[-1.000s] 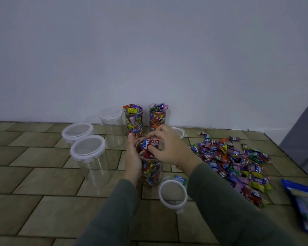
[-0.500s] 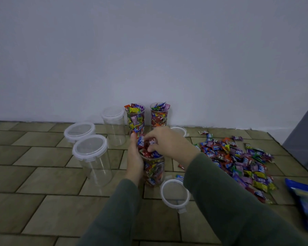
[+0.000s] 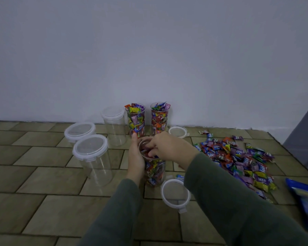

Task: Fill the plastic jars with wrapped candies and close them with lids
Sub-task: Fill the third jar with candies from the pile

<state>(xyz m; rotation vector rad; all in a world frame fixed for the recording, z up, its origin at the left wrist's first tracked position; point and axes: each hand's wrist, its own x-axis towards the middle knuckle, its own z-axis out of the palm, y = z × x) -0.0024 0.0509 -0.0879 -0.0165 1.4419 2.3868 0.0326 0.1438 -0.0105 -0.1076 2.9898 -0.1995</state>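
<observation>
**Open jar held at the centre of a tiled floor**

Nearest the viewer, a loose lid [image 3: 175, 193] lies flat just in front of the held jar [image 3: 154, 172]. The left hand [image 3: 136, 157] wraps the jar's left side; the right hand [image 3: 169, 147] reaches its curled fingers into the mouth, onto the candies, though whether they pinch one cannot be told. Right of the jar spreads the candy pile [image 3: 238, 160]; left stand two lidded empty jars [image 3: 92, 157]. Behind it, two filled jars [image 3: 135, 119] stand at the wall [image 3: 149, 50], on bare floor tiles [image 3: 34, 210].
</observation>
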